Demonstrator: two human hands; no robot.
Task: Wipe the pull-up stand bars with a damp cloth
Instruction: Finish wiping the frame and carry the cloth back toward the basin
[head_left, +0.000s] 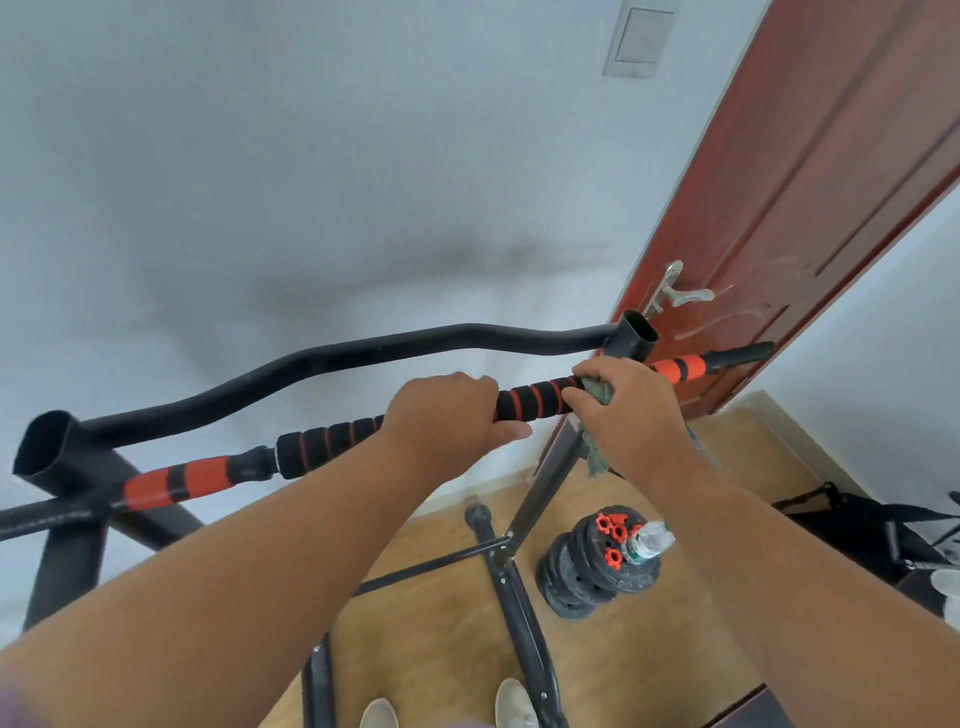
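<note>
Left hand (447, 415) is gripping the foam-padded bar (535, 397), right hand (623, 410) is clutching a green cloth (597, 395) around it, which risks snagging the foam

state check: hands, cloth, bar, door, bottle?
left hand: gripping the padded bar
right hand: holding the cloth against the bar
cloth: bunched, one end hanging down
padded bar: horizontal, held by both hands
door: swung open beside the stand
bottle: upright on the weight plates, cap not clearly visible
</note>
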